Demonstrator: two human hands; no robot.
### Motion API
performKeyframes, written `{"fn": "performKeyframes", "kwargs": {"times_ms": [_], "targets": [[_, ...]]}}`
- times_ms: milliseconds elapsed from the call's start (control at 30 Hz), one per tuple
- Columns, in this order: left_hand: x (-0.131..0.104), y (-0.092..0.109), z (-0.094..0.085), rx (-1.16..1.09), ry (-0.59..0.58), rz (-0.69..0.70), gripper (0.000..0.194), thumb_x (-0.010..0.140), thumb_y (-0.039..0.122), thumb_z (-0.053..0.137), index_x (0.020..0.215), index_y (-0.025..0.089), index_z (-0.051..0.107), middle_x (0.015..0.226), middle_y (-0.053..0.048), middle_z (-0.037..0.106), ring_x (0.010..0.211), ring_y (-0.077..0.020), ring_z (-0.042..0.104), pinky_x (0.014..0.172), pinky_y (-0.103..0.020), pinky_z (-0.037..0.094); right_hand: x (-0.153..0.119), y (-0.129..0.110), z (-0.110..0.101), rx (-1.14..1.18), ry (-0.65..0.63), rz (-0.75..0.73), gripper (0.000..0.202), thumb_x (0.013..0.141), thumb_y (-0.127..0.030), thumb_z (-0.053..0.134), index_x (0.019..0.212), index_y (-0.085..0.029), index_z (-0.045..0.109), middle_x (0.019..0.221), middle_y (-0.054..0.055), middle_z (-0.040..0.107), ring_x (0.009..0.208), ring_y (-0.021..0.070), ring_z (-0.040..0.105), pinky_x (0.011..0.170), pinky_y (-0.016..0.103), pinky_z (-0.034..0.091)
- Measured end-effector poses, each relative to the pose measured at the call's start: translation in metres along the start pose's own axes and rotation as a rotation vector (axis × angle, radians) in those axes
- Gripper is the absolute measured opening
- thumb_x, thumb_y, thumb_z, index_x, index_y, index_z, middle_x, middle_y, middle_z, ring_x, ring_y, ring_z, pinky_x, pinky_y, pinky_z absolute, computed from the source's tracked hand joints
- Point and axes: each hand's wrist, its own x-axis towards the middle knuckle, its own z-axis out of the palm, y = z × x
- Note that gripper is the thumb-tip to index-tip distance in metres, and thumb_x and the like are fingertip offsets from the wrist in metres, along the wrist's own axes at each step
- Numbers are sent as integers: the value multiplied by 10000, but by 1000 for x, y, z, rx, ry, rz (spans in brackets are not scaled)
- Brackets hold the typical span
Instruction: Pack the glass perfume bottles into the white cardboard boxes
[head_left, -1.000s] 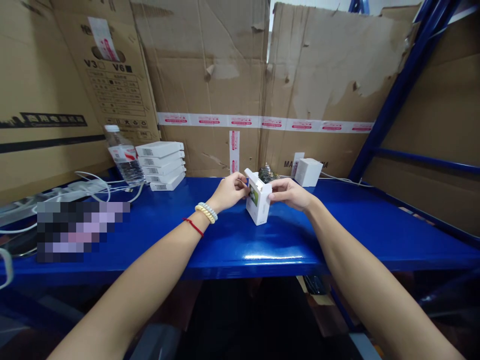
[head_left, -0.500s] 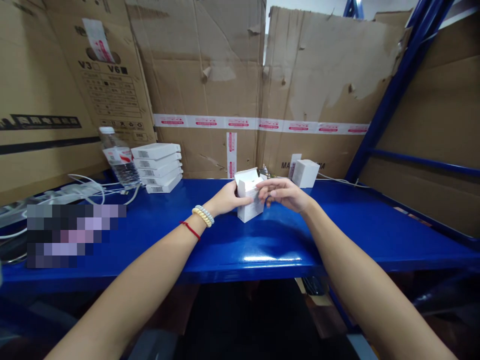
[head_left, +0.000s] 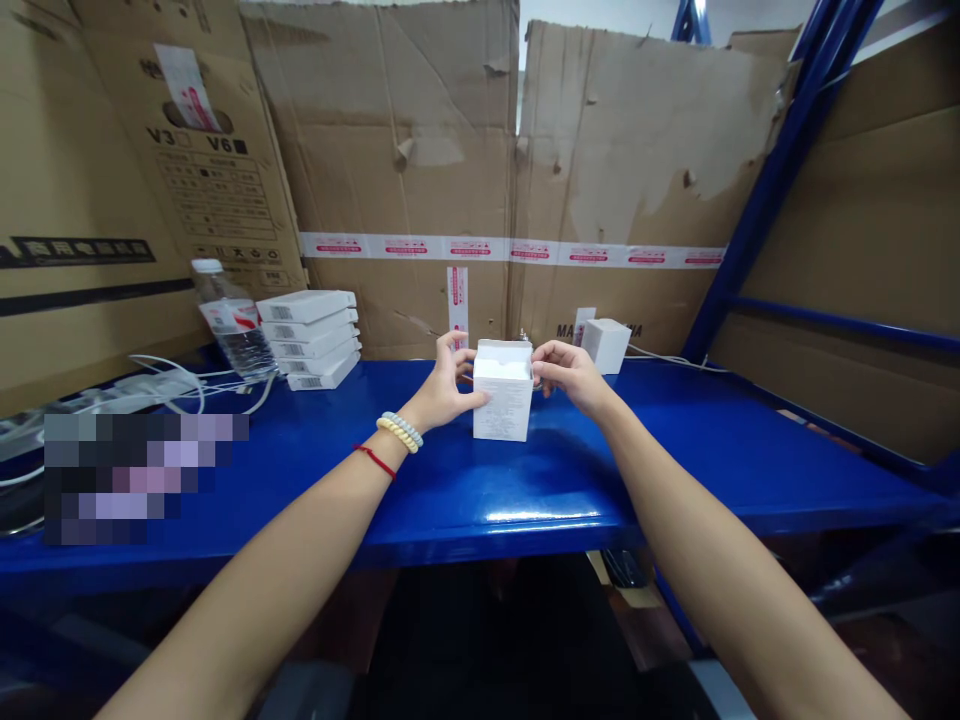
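A small white cardboard box stands upright on the blue tabletop, its top open and its back flap raised. Fine print covers the face toward me. My left hand holds the left side, thumb on the front, some fingers behind and the index finger lifted. At the upper right edge, the fingertips of my right hand are pinched together against the box. Whether they grip a side flap is too small to tell. White material shows inside the opening.
At left, several flat white boxes are stacked beside a water bottle, with a power strip and white cables nearby. Another white box stands at the back right. Cardboard sheets wall the back; a blue post rises at right.
The open box has turned so its printed face points toward me. My right hand has moved from over its front to its upper right edge. My left index finger has lifted.
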Motion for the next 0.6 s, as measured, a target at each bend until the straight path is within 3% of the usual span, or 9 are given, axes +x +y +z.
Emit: {"fn": "performKeyframes", "kwargs": {"times_ms": [133,233,367,600], "targets": [[-2,8,-1,353,39,238,621,658,182,703,1207,232,418,1231,-104,526,1021,-222,596,835,-380,511,0,0,0,34,-1,26,311,616,-379,798,731,-169,599,628,-17,599,554,104,557,428,224,464],[-2,13,-2,513,47,327,430,692,181,662,1100,201,527,1265,-119,495,1141,-261,546,871,-394,507,-1,0,1,27,7,31,317,619,-390,795,712,-170,586,615,-19,594,549,100,550,436,222,463],[-2,14,-3,606,30,337,292,708,191,657,985,188,566,1268,-117,486,1201,-274,513,975,-449,462,-1,0,2,8,29,65,358,614,-415,792,676,-182,528,572,-22,588,529,102,545,426,218,437],[-1,16,2,591,4,272,213,740,236,652,913,187,539,1256,-114,465,1209,-270,499,976,-449,470,-1,0,9,-35,35,185,422,597,-431,774,796,-218,469,592,-48,592,527,122,558,413,222,416]]}}
